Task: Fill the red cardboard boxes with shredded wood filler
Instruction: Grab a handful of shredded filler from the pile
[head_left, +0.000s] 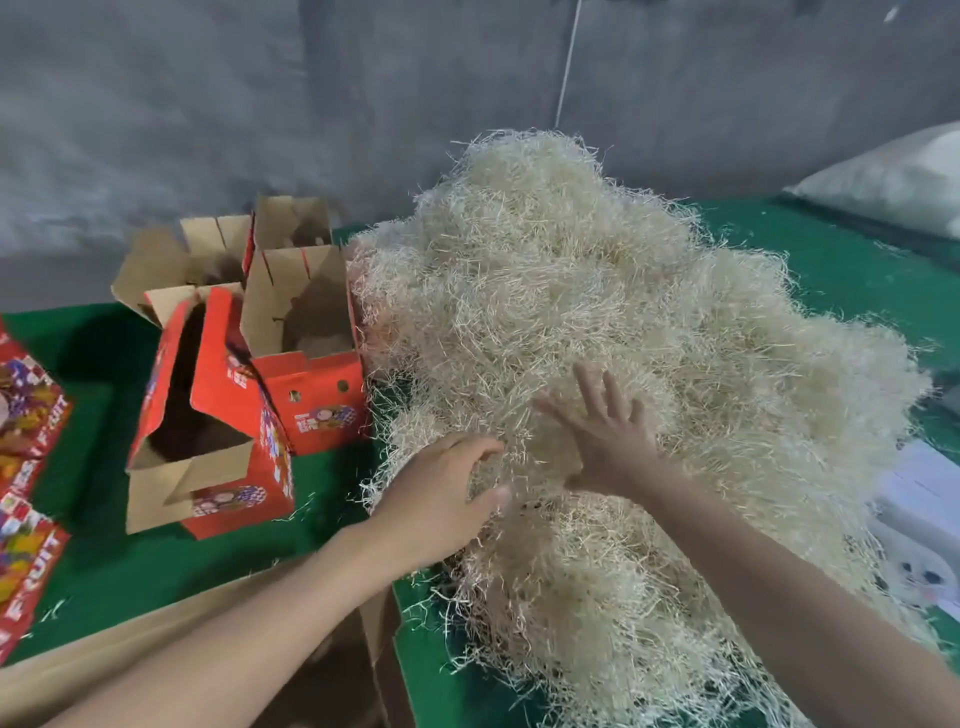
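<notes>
A big heap of pale shredded wood filler (597, 291) covers the middle and right of the green table. My left hand (436, 504) reaches into its near left edge, fingers and thumb curled round a tuft of filler. Just right of it, my right hand (610, 441) lies flat on the heap with fingers spread. Left of the heap stand open red cardboard boxes: a near one (234, 467) tilted with flaps up, and one behind it (311, 410) touching the heap. Both look dark inside, with no filler showing.
More open boxes (288, 223) stand behind those two. Flat red printed cartons (26, 415) lie at the left edge. Brown cardboard (156, 654) sits under my left forearm. A white sack (893, 176) lies at the back right, a white printed sheet (924, 525) at the right.
</notes>
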